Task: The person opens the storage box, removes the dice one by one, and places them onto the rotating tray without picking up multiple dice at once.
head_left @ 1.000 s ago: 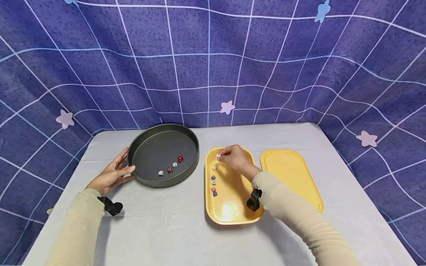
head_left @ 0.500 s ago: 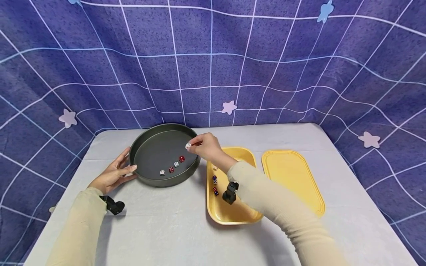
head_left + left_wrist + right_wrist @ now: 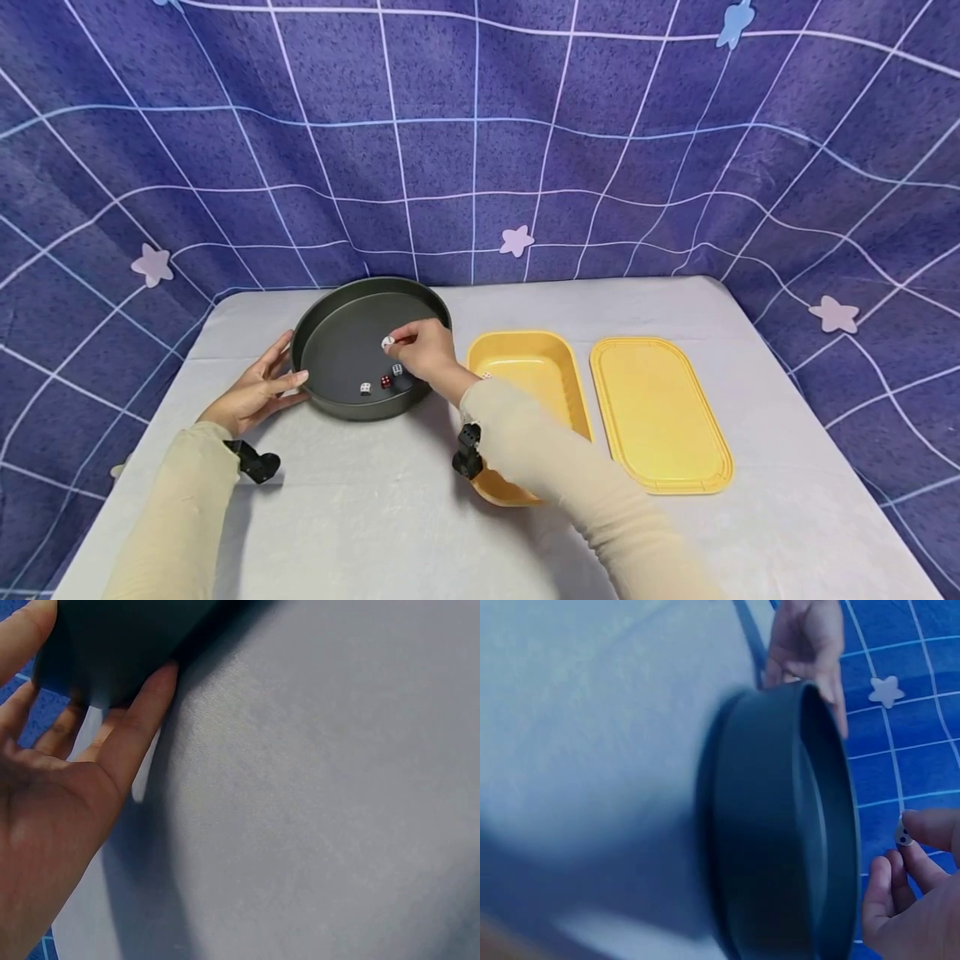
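My left hand (image 3: 251, 393) holds the left side of a round dark baking pan (image 3: 330, 407), thumb at the rim. In the left wrist view some fingers go out of sight behind the pan. My right hand (image 3: 426, 350) is over the pan's right part, pinching a white die (image 3: 387, 342) between thumb and fingers; the right wrist view shows dark pips on that die (image 3: 903, 832). Inside the pan lie a white die (image 3: 365, 388), a red die (image 3: 386, 382) and another white die (image 3: 397, 368).
A deep yellow tray (image 3: 573, 379) stands right of the pan, partly covered by my right sleeve; one light die (image 3: 486, 376) shows in it. Farther right lies a flat yellow lid (image 3: 662, 412). A blue curtain (image 3: 480, 158) hangs behind the white-covered table (image 3: 337, 517).
The right hand has carried the white die leftward from the yellow tray to above the pan, now covering the red die there. The left hand stays on the pan.
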`<move>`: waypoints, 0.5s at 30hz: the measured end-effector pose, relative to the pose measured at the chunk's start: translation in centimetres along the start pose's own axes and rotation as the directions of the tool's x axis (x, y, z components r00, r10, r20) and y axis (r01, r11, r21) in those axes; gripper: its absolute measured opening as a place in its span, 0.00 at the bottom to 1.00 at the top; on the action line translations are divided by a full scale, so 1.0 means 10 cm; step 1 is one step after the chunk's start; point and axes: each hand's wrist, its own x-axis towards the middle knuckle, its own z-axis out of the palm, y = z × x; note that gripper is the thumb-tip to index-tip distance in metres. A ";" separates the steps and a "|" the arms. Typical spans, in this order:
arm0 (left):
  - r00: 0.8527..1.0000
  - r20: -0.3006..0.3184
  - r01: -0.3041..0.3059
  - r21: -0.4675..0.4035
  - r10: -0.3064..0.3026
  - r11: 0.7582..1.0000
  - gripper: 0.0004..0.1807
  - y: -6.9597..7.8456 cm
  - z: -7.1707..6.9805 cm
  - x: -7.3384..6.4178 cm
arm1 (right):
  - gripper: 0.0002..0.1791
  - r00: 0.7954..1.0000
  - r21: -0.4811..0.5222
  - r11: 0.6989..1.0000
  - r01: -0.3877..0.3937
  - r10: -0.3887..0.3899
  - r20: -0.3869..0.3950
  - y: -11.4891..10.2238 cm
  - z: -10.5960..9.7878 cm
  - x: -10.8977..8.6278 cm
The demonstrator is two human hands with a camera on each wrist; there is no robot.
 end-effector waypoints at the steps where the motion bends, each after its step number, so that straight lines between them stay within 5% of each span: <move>1: 1.000 0.001 -0.001 0.000 0.001 1.000 0.51 0.00 0.00 0.00 | 0.06 1.000 0.002 1.000 -0.004 0.004 -0.009 0.02 0.04 0.00; 7: 1.000 -0.003 0.000 0.000 0.000 1.000 0.51 -0.01 0.00 -0.01 | 0.03 0.996 0.016 0.999 -0.045 0.046 -0.076 0.11 0.29 0.00; 15: 1.000 -0.002 0.003 0.003 -0.003 1.000 0.51 0.00 0.00 0.00 | 0.04 0.988 -0.085 0.996 -0.033 0.019 -0.153 0.13 0.49 -0.04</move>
